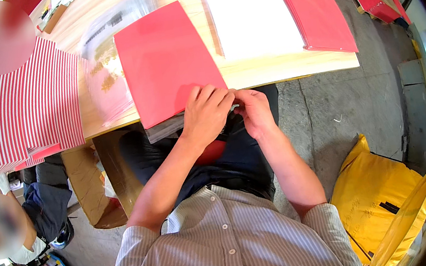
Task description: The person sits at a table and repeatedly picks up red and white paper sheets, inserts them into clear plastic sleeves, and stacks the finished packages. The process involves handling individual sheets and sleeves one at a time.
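A red sheet (168, 58) lies slanted at the table's front edge, its near end reaching past the edge over my lap. Below that end a strip of clear plastic (165, 129) shows. My left hand (206, 111) is closed at the sheet's near right corner, its fingers bent over the red surface. Close beside it, my right hand (254, 110) is pinched, thumb and fingers together at the same corner. Something small and shiny shows by the right fingertips, too little to name. The left thumb is hidden.
Clear plastic sleeves (102, 67) lie left of the red sheet. On the right are a white stack (251, 15) and a red stack (316, 14). Striped red-and-white sheets (21, 107) cover the left side. A cardboard box (88, 187) and yellow bag (377, 192) flank me. Two people are at left.
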### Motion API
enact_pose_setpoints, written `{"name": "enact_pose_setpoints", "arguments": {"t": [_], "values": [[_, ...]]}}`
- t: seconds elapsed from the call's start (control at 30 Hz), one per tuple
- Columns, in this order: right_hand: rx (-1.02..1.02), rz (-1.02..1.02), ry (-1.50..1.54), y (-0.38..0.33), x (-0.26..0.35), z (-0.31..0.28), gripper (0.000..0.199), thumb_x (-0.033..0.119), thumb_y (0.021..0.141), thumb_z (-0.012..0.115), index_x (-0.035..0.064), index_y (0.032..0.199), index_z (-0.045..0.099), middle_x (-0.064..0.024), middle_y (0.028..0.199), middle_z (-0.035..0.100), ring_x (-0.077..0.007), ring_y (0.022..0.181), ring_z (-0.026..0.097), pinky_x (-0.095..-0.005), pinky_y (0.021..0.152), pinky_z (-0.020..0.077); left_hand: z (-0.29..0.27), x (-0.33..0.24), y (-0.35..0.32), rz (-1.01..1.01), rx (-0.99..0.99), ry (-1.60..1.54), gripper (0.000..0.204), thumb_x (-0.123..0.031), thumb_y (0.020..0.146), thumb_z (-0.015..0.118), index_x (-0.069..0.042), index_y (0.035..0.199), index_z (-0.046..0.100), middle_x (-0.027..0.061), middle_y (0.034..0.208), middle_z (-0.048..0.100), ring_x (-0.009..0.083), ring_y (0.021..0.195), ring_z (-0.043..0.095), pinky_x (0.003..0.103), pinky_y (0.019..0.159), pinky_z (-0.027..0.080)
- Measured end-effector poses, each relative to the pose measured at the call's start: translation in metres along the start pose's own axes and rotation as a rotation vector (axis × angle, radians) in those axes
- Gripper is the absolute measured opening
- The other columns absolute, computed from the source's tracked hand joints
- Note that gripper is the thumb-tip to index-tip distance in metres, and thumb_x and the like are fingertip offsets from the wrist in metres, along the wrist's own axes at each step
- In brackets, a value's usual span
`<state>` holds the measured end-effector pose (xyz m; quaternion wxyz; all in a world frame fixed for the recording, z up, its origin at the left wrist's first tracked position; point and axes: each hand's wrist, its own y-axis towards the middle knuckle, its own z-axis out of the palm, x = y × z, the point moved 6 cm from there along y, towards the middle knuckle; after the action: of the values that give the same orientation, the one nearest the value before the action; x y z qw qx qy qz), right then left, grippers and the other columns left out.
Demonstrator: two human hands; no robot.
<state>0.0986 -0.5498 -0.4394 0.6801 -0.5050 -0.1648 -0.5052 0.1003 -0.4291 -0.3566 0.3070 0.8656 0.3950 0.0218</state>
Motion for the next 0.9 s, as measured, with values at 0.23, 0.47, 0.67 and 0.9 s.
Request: {"name": "enact_pose_setpoints", "arguments": {"t": [0.23,0.47,0.67,0.9], "values": [[0.028,-0.1,-0.093,-0.001,0.004,0.004,0.012,0.014,0.089,0.067,0.0045,0.084,0.072,-0.0021,0.077,0.068,-0.0082,0.069,0.059,-0.0232,0.062,0.0378,0.0,-0.002,-0.013,-0.005,-0.005,-0.061,0.015,-0.007,0.073,0.065,-0.009,0.087,0.066,-0.0014,0.096,0.064,0.0185,0.088,0.057,0.035,0.079,0.042],[0.028,-0.085,-0.174,-0.002,0.005,0.003,0.018,0.019,0.092,0.063,0.0054,0.083,0.07,-0.0028,0.081,0.071,-0.0087,0.073,0.06,-0.0242,0.066,0.0397,-0.029,-0.008,-0.05,0.003,0.147,-0.312,0.017,-0.006,0.072,0.064,-0.008,0.088,0.061,0.0013,0.095,0.065,0.0214,0.088,0.06,0.035,0.078,0.046],[0.014,-0.144,-0.22,0.001,0.001,0.005,0.014,0.018,0.089,0.066,0.0054,0.085,0.071,-0.0044,0.083,0.072,-0.0104,0.074,0.061,-0.0252,0.068,0.0411,-0.1,0.028,-0.168,-0.547,0.332,-0.93,0.01,0.006,0.081,0.065,-0.003,0.086,0.064,0.0064,0.084,0.067,0.0208,0.078,0.064,0.031,0.072,0.052],[0.032,-0.085,-0.14,0.006,0.001,-0.017,0.014,0.018,0.093,0.066,0.005,0.095,0.067,-0.0039,0.089,0.07,-0.0138,0.084,0.063,-0.0278,0.077,0.0432,-0.217,0.175,-0.458,-1.325,-0.376,-0.752,0.008,0.002,0.092,0.057,-0.005,0.089,0.06,0.0008,0.082,0.063,0.0112,0.077,0.06,0.027,0.072,0.05]]}}
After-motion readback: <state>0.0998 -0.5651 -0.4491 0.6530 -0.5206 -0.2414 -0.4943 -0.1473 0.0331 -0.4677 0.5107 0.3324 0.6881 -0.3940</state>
